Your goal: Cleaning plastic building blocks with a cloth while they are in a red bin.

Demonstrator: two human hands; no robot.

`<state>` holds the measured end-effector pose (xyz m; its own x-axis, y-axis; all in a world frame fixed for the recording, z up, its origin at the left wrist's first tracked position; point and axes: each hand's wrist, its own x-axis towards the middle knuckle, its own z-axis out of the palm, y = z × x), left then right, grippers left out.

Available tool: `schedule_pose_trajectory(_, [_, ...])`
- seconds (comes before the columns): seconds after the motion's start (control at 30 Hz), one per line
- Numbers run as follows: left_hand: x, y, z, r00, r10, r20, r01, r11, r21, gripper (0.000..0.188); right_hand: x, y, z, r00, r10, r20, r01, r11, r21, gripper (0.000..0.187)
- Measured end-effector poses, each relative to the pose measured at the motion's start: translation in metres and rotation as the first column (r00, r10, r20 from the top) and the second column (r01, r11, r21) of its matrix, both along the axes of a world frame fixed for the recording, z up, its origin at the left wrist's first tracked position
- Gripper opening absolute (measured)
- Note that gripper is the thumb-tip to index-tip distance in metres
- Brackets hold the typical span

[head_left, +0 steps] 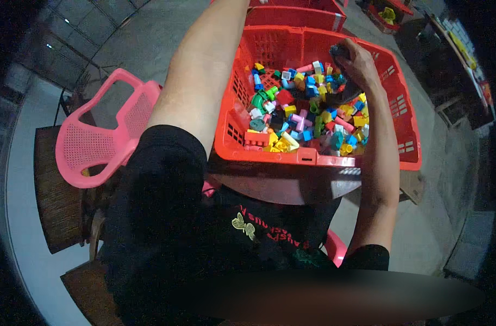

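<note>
A red plastic basket (299,157) stands in front of me, holding a spread of colourful toy building blocks (299,117). My right hand (359,65) is over its right far part, fingers curled round the edge of a dark, curved thing (343,96). That thing lies among the blocks; its kind is hard to make out in the dim light. My left arm (207,70) stretches forward past the basket's left side. The left hand is beyond the top edge of the picture, near a second red basket (291,17).
The basket rests on a round-edged table (280,185) close to my body. A pink plastic chair (95,141) stands at the left. Farther off at the upper right is a red container with yellow pieces (388,15), beside a cluttered shelf or rack (462,49).
</note>
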<state>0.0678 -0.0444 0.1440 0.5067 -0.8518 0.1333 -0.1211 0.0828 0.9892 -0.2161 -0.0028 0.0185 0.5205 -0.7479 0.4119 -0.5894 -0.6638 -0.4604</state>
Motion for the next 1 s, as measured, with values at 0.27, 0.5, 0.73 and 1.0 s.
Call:
schedule_pose_trajectory(0.27, [-0.032,0.050,-0.064,0.570,-0.531,0.627,0.463,0.838,0.289,0.032,0.005,0.007,0.014,0.999,0.021,0.026,-0.024,0.993,0.112,0.025])
schedule_pose_trajectory(0.5, [-0.050,0.155,-0.163,-0.216,-0.959,0.184,0.113,0.162,0.980,0.084,0.019,0.033,0.035,0.998,0.042,0.040,-0.048,0.983,0.179,0.023])
schedule_pose_trajectory(0.73, [-0.117,0.202,-0.188,-0.408,-0.821,0.399,0.320,0.280,0.905,0.080,0.006,0.044,0.036,0.990,0.072,0.124,-0.074,0.997,0.014,0.025])
schedule_pose_trajectory(1.0, [-0.102,0.122,-0.224,-0.487,-0.563,0.668,0.454,0.490,0.744,0.056,0.008,0.037,0.037,0.998,-0.058,0.011,0.056,0.991,0.123,0.025])
